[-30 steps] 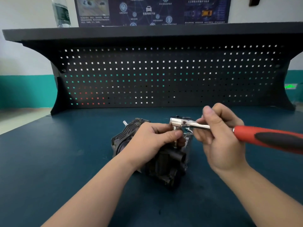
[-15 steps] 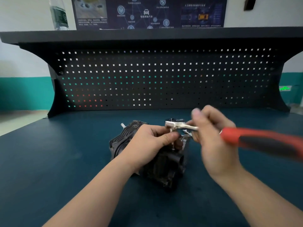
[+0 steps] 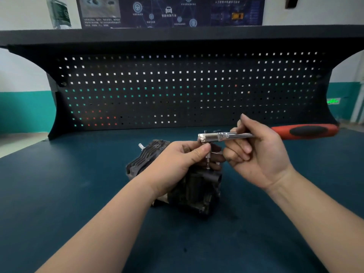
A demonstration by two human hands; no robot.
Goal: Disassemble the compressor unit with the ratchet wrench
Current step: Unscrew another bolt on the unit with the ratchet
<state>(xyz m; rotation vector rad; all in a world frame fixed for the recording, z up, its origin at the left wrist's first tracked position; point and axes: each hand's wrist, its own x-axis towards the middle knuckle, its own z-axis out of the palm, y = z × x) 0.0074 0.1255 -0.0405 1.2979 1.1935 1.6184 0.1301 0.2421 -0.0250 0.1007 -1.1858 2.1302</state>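
Compressor unit [image 3: 189, 186]: dark ribbed metal casting at centre of blue bench [image 3: 59, 194], judged heavy, rigid, likely greasy. Left hand [image 3: 177, 160] curled over its top, thumb and fingers pinching the bit beneath the ratchet wrench [image 3: 226, 135]. Right hand [image 3: 258, 152] closed narrowly on the steel shank, red handle free. Best steadied by the body, not the fins.
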